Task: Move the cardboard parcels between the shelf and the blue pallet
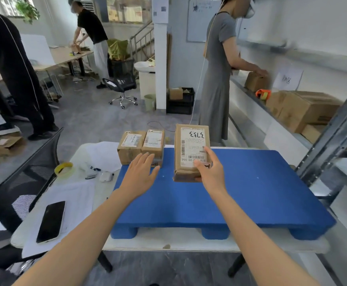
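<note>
Nearest, on the left, a black phone (pixel 51 221) lies flat on the white table (pixel 168 243), and a mesh chair (pixel 24 188) stands just beside the table's left edge. The blue pallet (pixel 209 203) rests on its feet on the same table and takes up most of the table's right part.

Both forearms reach out over the pallet. The left hand (pixel 140 176) is palm down with its fingers straight and a little spread. Its fingertips come to the near side of two small parcels (pixel 141 145), but I cannot tell if they touch. These two parcels stand side by side, touching each other, at the far left corner of the pallet. The right hand (pixel 209 172) grips the tall parcel (pixel 190 149) at its near right corner, with the thumb on the white label and the other fingers along the right edge. This parcel is over the far middle of the pallet; I cannot tell if its base rests on it.

Left of the pallet, a yellow tape roll (pixel 64 169) and a small white case (pixel 106 176) lie on the table.

Farther, at the right, the metal shelf (pixel 333 129) carries large cardboard boxes (pixel 304 110) and an orange tape dispenser (pixel 262 93). A person in a grey dress (pixel 218 79) stands at it with a hand on a box.
</note>
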